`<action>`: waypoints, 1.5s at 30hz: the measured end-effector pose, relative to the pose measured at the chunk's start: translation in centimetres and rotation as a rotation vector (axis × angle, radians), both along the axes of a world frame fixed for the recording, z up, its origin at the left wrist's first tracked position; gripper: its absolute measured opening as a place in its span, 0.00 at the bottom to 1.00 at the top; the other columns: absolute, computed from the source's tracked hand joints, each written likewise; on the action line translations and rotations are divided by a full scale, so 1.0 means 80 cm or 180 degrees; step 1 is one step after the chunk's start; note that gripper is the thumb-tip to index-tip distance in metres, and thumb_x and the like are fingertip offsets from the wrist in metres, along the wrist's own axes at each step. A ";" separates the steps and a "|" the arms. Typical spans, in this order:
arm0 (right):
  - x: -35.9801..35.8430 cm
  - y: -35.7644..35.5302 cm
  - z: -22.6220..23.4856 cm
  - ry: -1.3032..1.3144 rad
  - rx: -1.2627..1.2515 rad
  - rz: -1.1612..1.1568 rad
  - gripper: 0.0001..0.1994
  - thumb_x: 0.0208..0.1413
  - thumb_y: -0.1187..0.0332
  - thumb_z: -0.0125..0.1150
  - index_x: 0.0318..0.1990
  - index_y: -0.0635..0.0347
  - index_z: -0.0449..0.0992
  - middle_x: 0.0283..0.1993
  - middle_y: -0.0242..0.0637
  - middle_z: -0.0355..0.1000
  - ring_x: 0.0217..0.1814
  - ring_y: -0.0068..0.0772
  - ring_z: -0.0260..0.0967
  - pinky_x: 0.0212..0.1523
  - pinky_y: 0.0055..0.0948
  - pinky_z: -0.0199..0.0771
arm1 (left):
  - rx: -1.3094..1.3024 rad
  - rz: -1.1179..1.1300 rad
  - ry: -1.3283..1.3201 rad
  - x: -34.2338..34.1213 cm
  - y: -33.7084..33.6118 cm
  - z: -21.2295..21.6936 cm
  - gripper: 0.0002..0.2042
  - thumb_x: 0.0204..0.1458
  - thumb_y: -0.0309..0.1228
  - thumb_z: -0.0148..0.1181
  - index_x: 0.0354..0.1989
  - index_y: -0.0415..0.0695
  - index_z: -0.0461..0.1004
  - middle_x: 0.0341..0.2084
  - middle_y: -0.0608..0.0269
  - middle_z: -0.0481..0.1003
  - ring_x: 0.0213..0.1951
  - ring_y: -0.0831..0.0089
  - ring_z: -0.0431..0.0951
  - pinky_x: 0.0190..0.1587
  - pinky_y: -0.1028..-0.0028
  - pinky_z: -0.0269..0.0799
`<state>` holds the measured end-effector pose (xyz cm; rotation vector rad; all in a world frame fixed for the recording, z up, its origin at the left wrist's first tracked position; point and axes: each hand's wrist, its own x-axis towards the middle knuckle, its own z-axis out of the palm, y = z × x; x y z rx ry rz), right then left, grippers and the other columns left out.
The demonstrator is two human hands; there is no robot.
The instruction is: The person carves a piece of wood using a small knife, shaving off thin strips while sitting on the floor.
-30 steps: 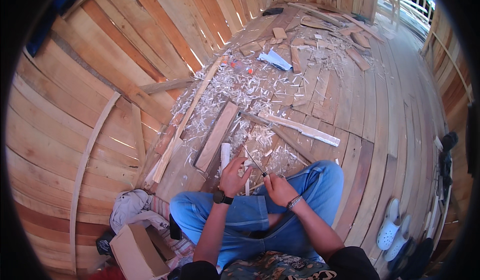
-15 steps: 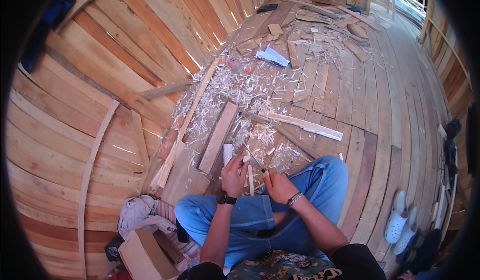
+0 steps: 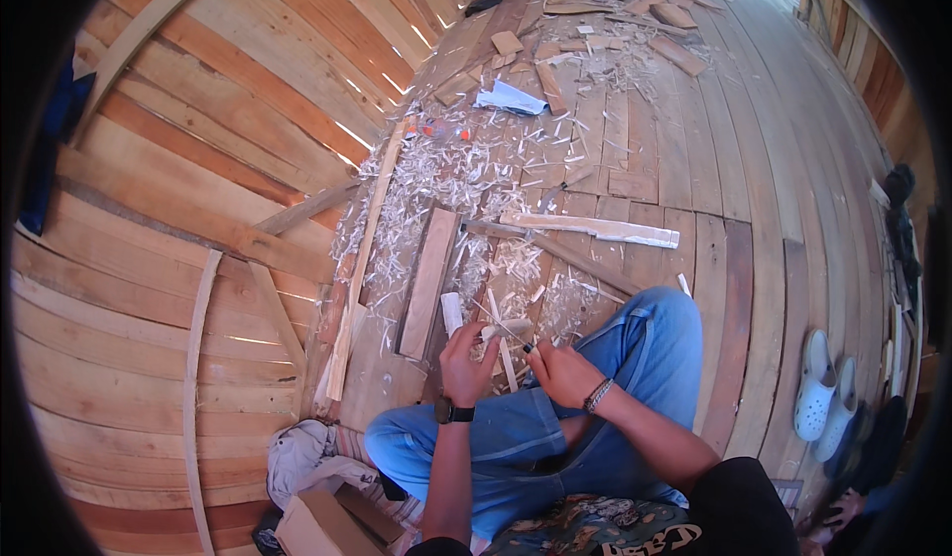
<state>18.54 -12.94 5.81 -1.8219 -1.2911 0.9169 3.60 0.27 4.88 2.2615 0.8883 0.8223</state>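
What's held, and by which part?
Right hand: slim tool, by its dark handle. Left hand: pale wood piece, apparently by its left end; fingers partly hide the grip.

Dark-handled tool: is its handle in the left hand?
No, the right hand grips the tool's dark handle, and the left hand sits apart from it.

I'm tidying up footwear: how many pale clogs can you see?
2: one clog on the right side, toward the bottom, and the second clog just right of it. Others could be hidden among the dark items beside them.
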 end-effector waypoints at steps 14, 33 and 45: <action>-0.013 -0.011 0.004 -0.0152 -0.0338 0.0011 0.17 0.63 0.58 0.45 0.38 0.68 0.66 0.28 0.62 0.73 0.33 0.67 0.72 0.37 0.58 0.72 | 0.2046 -0.1446 0.1390 0.105 0.048 0.154 0.28 0.60 0.49 0.41 0.67 0.50 0.57 0.68 0.51 0.52 0.68 0.49 0.50 0.67 0.52 0.43; 0.040 -0.012 -0.034 0.0228 -0.0486 -0.0326 0.18 0.62 0.58 0.47 0.39 0.71 0.67 0.30 0.64 0.72 0.36 0.65 0.71 0.41 0.55 0.71 | 0.0915 -0.0059 -0.0090 0.040 0.055 0.204 0.29 0.59 0.42 0.47 0.66 0.40 0.57 0.63 0.49 0.61 0.66 0.55 0.57 0.67 0.60 0.47; 0.029 0.001 -0.041 0.0553 -0.0118 -0.0519 0.17 0.57 0.59 0.59 0.34 0.68 0.66 0.38 0.61 0.70 0.43 0.63 0.69 0.41 0.50 0.68 | -0.1069 0.0295 0.1802 -0.078 -0.016 0.008 0.19 0.44 0.28 0.66 0.45 0.40 0.70 0.33 0.45 0.77 0.37 0.46 0.78 0.40 0.59 0.74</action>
